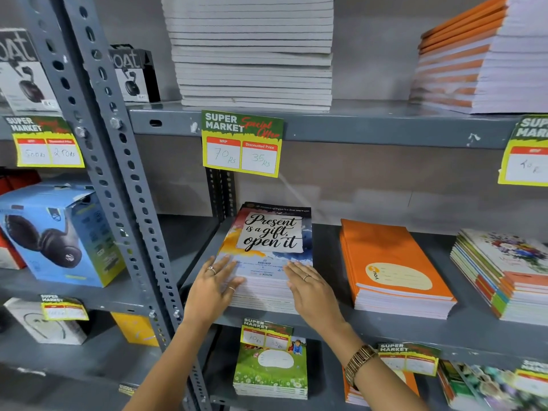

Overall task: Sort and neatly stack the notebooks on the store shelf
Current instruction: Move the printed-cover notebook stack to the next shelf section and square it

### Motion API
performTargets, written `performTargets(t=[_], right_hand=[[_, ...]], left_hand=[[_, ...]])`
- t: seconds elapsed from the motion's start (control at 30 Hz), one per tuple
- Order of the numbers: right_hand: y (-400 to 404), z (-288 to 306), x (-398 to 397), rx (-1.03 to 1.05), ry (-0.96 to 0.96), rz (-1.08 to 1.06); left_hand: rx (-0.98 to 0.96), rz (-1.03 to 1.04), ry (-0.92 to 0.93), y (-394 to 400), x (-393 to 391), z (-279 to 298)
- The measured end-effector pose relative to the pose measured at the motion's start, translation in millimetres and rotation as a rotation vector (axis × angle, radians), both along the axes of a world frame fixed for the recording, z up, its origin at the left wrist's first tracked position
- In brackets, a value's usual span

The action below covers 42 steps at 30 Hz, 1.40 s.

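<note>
At the centre of the frame, a stack of notebooks point(268, 262) topped by a "Present is a gift, open it" cover is seen on the grey middle shelf point(326, 324). Its near corners are pressed by the left hand point(212, 287) and right hand point(311, 287), fingers spread flat, nothing pinched. Just right, an orange stack point(391, 262) is seen.

Shop interior: grey slotted-steel shelf point(326, 126) units carry "Super Market" price tags point(241, 143), stacked notebooks point(391, 271) and boxed headphones point(62, 235).
</note>
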State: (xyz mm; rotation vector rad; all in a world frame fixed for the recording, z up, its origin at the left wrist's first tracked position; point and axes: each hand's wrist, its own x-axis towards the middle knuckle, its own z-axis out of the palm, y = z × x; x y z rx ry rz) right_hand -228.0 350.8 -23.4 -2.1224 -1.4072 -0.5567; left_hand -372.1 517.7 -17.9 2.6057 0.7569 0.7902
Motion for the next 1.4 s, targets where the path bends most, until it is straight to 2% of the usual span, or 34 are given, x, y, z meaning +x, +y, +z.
performTargets(t=[0.33, 0.6, 0.8, 1.07, 1.23, 1.4], right_hand=[[7, -9, 5, 0.019, -0.133, -0.025], [5, -8, 4, 0.007, -0.094, -0.013], [6, -4, 2, -0.006, -0.103, 0.001], [4, -4, 4, -0.050, -0.098, 0.004], [-1, 2, -2, -0.053, 0.037, 0.013], [-18, -5, -4, 0.006, 0.450, -0.052]], left_hand=[[-0.096, 0.039, -0.106, -1, -3, 6], [-0.125, 0.060, -0.118, 2, -2, 3], [-0.068, 0.094, -0.171, 0, 0, 2], [-0.145, 0.080, -0.211, -5, -2, 9], [-0.181, 0.076, -0.248, -15, -4, 12], [-0.300, 0.143, -0.206, -22, -7, 17]])
